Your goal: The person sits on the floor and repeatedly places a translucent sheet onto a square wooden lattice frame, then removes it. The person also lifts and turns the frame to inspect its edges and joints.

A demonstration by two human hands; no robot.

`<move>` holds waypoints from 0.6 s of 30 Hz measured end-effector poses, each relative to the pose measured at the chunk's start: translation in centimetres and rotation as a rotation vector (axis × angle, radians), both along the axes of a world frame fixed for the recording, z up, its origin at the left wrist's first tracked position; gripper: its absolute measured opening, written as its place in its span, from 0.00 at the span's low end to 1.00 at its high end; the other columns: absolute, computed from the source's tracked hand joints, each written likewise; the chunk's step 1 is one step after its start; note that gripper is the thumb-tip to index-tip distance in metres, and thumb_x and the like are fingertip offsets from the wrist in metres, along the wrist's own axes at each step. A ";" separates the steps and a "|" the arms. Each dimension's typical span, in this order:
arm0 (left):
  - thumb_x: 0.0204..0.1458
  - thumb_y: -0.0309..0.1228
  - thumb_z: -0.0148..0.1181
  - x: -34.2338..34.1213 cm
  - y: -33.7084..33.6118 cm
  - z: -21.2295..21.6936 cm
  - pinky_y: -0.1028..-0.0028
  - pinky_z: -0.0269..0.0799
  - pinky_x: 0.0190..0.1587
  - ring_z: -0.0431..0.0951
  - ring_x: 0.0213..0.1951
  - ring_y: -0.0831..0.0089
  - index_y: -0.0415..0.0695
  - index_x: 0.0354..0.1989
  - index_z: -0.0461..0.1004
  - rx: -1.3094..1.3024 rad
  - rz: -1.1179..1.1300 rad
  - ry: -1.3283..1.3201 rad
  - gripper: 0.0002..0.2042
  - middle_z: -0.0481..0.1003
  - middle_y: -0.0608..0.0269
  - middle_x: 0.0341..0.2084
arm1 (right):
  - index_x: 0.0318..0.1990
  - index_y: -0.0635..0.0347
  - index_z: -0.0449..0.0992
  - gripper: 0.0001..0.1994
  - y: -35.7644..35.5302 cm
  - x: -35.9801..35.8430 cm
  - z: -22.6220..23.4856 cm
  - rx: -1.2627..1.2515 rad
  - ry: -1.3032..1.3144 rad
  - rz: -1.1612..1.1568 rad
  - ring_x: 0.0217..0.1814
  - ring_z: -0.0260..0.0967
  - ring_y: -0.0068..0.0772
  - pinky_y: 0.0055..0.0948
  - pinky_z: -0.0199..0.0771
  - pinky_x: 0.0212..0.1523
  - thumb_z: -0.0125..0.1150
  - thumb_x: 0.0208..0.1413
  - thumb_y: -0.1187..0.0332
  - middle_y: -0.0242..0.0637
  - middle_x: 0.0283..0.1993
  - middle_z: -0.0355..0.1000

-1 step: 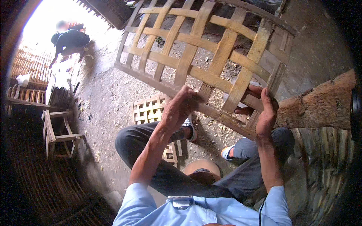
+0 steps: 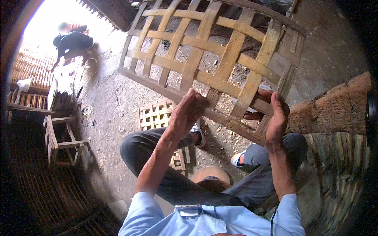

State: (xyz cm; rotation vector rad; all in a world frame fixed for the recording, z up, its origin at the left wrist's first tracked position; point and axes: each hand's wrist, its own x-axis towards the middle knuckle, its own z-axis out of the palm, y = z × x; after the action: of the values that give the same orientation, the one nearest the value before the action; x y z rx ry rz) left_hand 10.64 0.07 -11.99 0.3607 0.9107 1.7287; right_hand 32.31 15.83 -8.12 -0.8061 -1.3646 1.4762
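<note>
A woven lattice panel (image 2: 226, 57) of flat yellow-brown slats in a grey wooden frame is held up in front of me, tilted with its left side higher. My left hand (image 2: 188, 112) grips the near rail of the frame, thumb on top. At the panel's lower right corner, my right hand (image 2: 277, 118) is closed round the frame, with some fingers reaching behind and through the gaps between slats. Below, a smaller lattice panel (image 2: 155, 114) lies on the ground beside my left knee, partly hidden by my left arm.
A wooden stool frame (image 2: 65, 141) stands at left. To the right are a thick rough log (image 2: 330, 106) and stacked split wood (image 2: 334, 173). A round tan object (image 2: 211, 175) sits between my legs. Far left, another person (image 2: 73, 41) bends over near the bright opening.
Almost nothing differs. The panel and both hands have shifted very slightly left, with the same grip.
</note>
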 end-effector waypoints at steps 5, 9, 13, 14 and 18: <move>0.66 0.41 0.53 1.4 1.3 1.5 0.68 0.74 0.46 0.78 0.41 0.71 0.43 0.50 0.72 0.124 0.013 -0.128 0.15 0.76 0.60 0.41 | 0.46 0.70 0.80 0.20 0.2 0.6 0.7 -0.215 0.082 0.113 0.46 0.77 0.37 0.37 0.75 0.52 0.54 0.68 0.57 0.43 0.44 0.80; 0.61 0.31 0.61 0.9 0.3 -1.6 0.67 0.78 0.45 0.80 0.43 0.68 0.41 0.51 0.72 0.145 0.110 -0.117 0.13 0.76 0.56 0.46 | 0.45 0.70 0.81 0.21 1.1 0.7 -0.9 -0.016 -0.071 0.016 0.47 0.77 0.36 0.35 0.73 0.53 0.54 0.68 0.56 0.43 0.44 0.80; 0.54 0.23 0.68 0.1 0.7 -0.5 0.77 0.79 0.35 0.81 0.41 0.74 0.39 0.51 0.73 0.095 0.123 -0.127 0.17 0.78 0.54 0.41 | 0.44 0.70 0.81 0.22 1.3 0.6 -1.0 0.080 -0.119 -0.006 0.47 0.77 0.37 0.35 0.75 0.51 0.52 0.68 0.55 0.43 0.44 0.80; 0.56 0.25 0.67 0.3 1.1 0.1 0.78 0.77 0.33 0.79 0.37 0.75 0.40 0.49 0.73 0.007 0.174 -0.053 0.15 0.77 0.58 0.39 | 0.44 0.70 0.81 0.22 1.3 0.6 -0.8 0.094 -0.125 0.001 0.46 0.78 0.37 0.36 0.76 0.51 0.52 0.69 0.55 0.44 0.44 0.80; 0.61 0.28 0.62 1.1 2.1 0.3 0.77 0.75 0.35 0.77 0.35 0.77 0.39 0.46 0.74 0.003 0.273 0.040 0.09 0.76 0.65 0.33 | 0.45 0.71 0.81 0.24 0.9 0.6 -0.2 0.084 -0.098 0.071 0.45 0.79 0.41 0.40 0.83 0.41 0.50 0.69 0.54 0.47 0.44 0.79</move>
State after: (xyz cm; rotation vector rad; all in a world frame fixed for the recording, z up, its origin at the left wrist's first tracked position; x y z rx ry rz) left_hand 11.72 2.18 -11.69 0.2834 1.0231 1.9777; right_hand 32.86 16.72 -8.36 -0.7918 -1.5323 1.4400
